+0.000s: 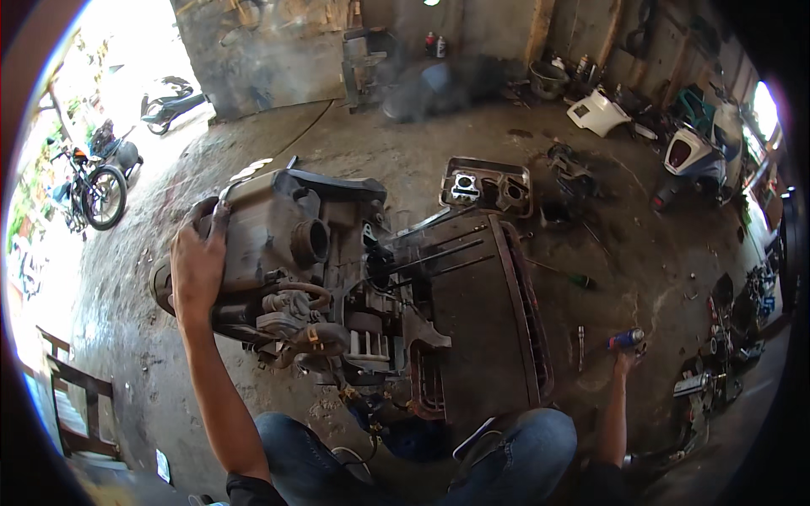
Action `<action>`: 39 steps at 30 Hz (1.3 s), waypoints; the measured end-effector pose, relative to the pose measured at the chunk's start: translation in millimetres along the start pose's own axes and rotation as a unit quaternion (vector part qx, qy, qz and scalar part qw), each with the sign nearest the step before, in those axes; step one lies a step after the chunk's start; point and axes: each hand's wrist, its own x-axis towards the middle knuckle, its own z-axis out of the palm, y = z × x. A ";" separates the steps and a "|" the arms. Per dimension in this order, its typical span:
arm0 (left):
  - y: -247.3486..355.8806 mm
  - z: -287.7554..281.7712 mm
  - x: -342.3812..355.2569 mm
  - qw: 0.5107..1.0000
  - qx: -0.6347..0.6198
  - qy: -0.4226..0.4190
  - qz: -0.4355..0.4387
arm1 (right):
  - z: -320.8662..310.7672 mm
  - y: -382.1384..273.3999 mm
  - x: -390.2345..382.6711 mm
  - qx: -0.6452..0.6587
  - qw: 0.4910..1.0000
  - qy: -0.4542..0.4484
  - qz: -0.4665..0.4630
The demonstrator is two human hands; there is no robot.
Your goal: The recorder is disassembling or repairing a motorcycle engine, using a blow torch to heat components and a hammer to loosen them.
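Observation:
A dirty scooter engine lies in front of my knees, its right end by a dark crate topped with a flat board. Several long bare studs stick out from it over the board. My left hand grips the engine's left end, fingers curled over the housing. Far out to the right, low above the floor, my right hand is closed round a small blue can. Next to that hand a slim metal tool, perhaps a socket extension, lies on the concrete.
Beyond the crate sits a metal tray with a cylinder block and other parts. A screwdriver lies on the floor. Loose metal parts crowd the right side. A scooter stands far right; motorbikes stand left.

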 end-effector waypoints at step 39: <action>-6.0 10.3 1.9 0.998 0.030 0.018 -0.058 | -120.0 11.1 -225.7 0.041 0.987 -0.154 -0.014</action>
